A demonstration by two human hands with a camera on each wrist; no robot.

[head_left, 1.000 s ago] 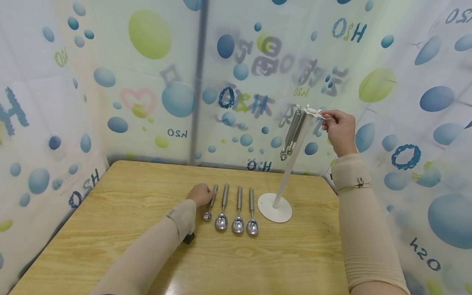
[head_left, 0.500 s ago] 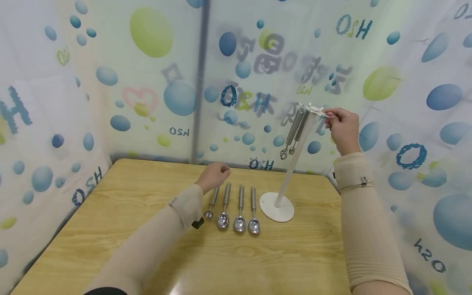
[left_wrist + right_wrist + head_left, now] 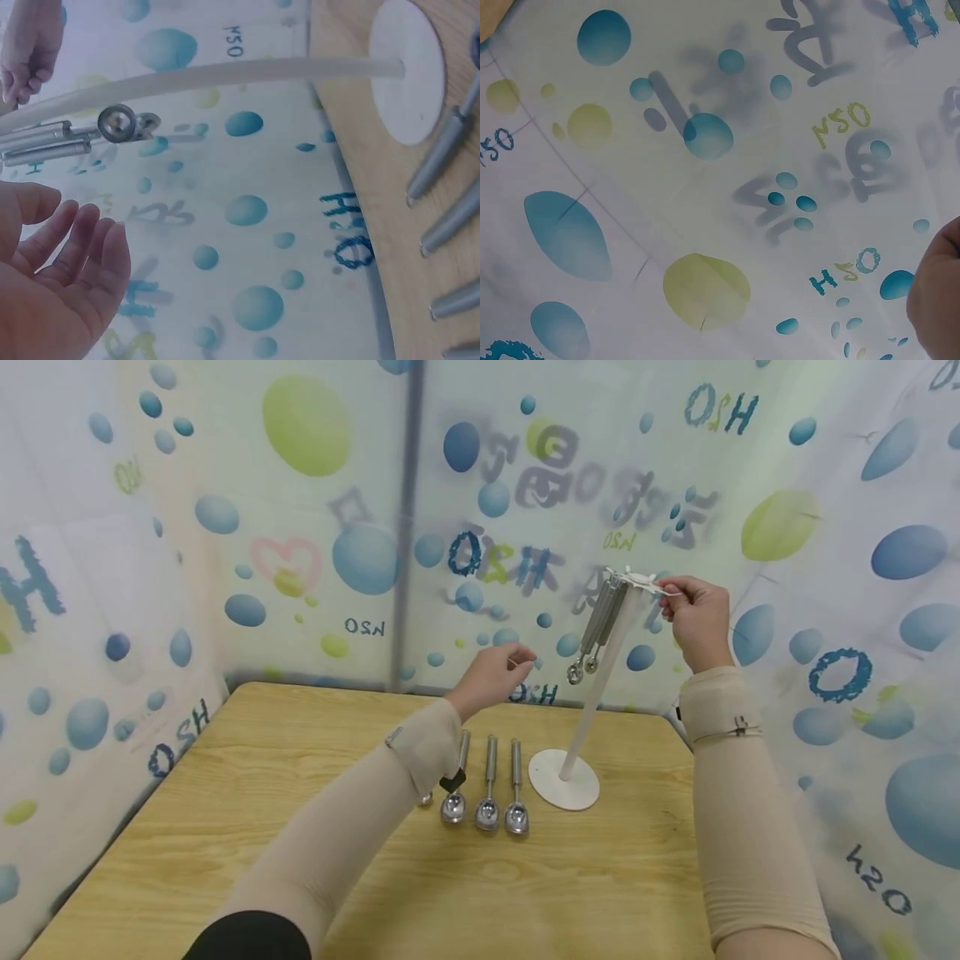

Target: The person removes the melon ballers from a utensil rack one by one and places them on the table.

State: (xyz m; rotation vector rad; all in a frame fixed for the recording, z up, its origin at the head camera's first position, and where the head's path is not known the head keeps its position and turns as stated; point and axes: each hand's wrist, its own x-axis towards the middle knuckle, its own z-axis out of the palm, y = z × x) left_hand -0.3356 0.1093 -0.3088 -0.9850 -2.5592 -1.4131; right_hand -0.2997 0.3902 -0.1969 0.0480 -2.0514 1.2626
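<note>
The right hand (image 3: pixel 693 614) pinches a hook arm atop the white round-based hanging stand (image 3: pixel 564 779), steadying it. At its 9 o'clock, the relaxed, empty left hand (image 3: pixel 491 677) hovers beside two hanging steel measuring spoons (image 3: pixel 592 635); more steel spoons (image 3: pixel 486 785) lie on the wooden worktop (image 3: pixel 225 827).

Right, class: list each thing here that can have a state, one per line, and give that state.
Left hand: raised, fingers relaxed, holding nothing.
Right hand: pinching an arm at the rack's top.
Rack: upright on the table.
Hanging scoops: two, hung from the rack.
Table scoops: lying flat, side by side.
</note>
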